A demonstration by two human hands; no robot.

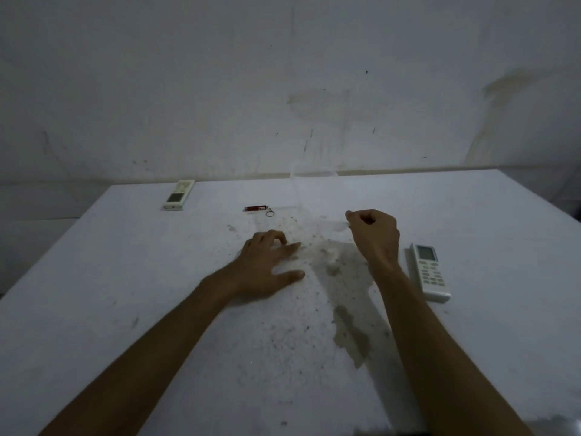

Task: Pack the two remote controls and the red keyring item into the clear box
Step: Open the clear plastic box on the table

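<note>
The clear box (314, 196) stands at the table's middle and is almost invisible; only faint edges show. My right hand (374, 237) is pinched on a clear edge at the box's near right side. My left hand (270, 262) lies flat on the table at the box's near left, fingers apart, holding nothing. The red keyring item (256, 208) lies just left of the box. A yellowed remote control (177, 195) lies at the far left edge. A white remote control (429, 272) lies to the right of my right forearm.
The white table (125, 294) carries dark specks and a brownish stain (349, 328) between my forearms. A marked white wall (220, 105) rises right behind the table's far edge. The table's left edge drops off near the yellowed remote.
</note>
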